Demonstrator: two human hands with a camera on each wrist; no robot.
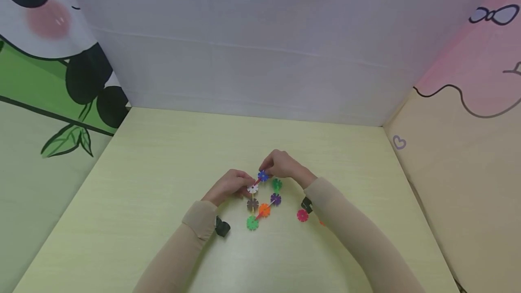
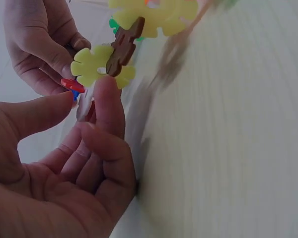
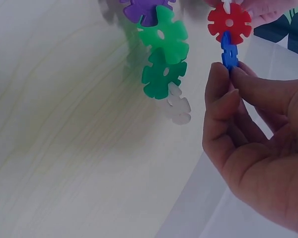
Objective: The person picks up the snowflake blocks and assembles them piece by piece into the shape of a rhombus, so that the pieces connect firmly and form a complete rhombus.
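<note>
A chain of notched plastic snowflake discs bends round in an open loop over the table. My left hand (image 1: 231,184) pinches a white disc (image 1: 253,188) between thumb and fingers. With thumb and fingertips, my right hand (image 1: 285,165) grips a blue disc (image 3: 229,51) at the chain's far end. A red disc (image 3: 230,23), slotted into the blue one, stands between the hands. Below the left hand come a brown disc (image 1: 253,205) and a light green disc (image 1: 252,223). Orange (image 1: 264,210), purple (image 1: 276,199) and green (image 1: 277,184) discs run up the right side, ending in a whitish disc (image 3: 178,108).
A pinkish-red disc (image 1: 302,215) lies right of the chain, near an orange piece (image 1: 322,223) mostly hidden by the right sleeve (image 1: 346,220). Black devices sit at both wrists. A white wall (image 1: 252,76) and painted side panels (image 1: 468,157) bound the pale table (image 1: 163,148).
</note>
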